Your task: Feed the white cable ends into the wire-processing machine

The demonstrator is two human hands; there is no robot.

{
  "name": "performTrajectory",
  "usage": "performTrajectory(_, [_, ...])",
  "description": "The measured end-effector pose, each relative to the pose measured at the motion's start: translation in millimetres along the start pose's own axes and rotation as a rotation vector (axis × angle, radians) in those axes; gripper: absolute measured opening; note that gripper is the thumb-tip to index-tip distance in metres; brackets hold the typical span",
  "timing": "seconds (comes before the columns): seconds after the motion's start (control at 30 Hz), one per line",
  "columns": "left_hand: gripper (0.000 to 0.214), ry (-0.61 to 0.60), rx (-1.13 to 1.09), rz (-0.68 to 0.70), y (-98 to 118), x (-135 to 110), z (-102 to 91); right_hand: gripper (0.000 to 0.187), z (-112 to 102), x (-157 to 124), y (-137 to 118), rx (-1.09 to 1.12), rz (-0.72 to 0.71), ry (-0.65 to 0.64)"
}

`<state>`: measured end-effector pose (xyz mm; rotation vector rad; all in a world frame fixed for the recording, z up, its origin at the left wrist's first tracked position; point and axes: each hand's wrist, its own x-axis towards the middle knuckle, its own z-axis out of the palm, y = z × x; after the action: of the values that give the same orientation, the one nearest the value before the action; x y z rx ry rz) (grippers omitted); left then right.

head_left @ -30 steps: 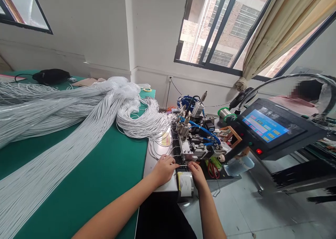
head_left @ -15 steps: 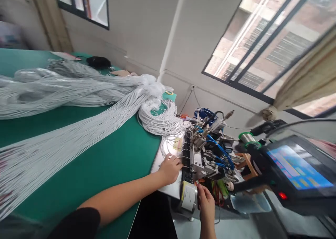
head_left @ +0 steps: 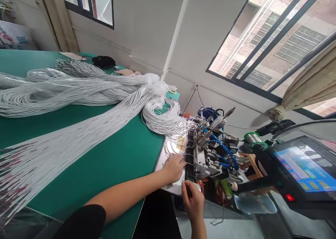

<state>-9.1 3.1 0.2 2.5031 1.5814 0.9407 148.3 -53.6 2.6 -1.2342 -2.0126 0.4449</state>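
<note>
My left hand (head_left: 174, 168) is at the near end of a soldering-type machine (head_left: 207, 151), fingers closed on a white cable (head_left: 189, 163) that runs into its black feed track (head_left: 190, 149). Just nearer to me, my right hand (head_left: 194, 200) is curled, thumb and forefinger together beside the end of the track. Whatever those fingertips pinch, if anything, is too small to make out. A looped bundle of white cables (head_left: 160, 121) hangs over the table edge, its ends leading to the track.
Long white cables (head_left: 86, 123) with reddish ends spread across the green table (head_left: 120, 151). Behind them lie more bundles in plastic (head_left: 52, 91). At right stand a touch screen (head_left: 304, 165), a solder wire spool (head_left: 254, 139) and a clear tray (head_left: 254, 204).
My right hand has moved left and up, from beside the yellow-and-white cylinder at the machine's end to near my left hand, now covering much of it. The left hand stays by the track.
</note>
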Motion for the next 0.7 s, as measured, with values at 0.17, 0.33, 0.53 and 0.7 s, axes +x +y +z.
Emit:
performTrajectory(0.17, [0.028,0.068,-0.112,0.007,-1,-1,2.8,0.02,14,2,3,-0.149,-0.071,0.044])
performTrajectory(0.33, [0.023,0.157,-0.268,0.023,-16,23,-17.0,0.017,15,-2,7,-0.199,-0.14,0.063])
performTrajectory(0.53, [0.029,0.301,-0.133,-0.251,-148,79,-90.6,0.017,18,-6,8,-0.251,-0.235,0.153])
performTrajectory(0.7, [0.044,0.286,0.005,-0.405,-267,93,-134.3,0.019,23,-6,13,-0.317,-0.384,0.291])
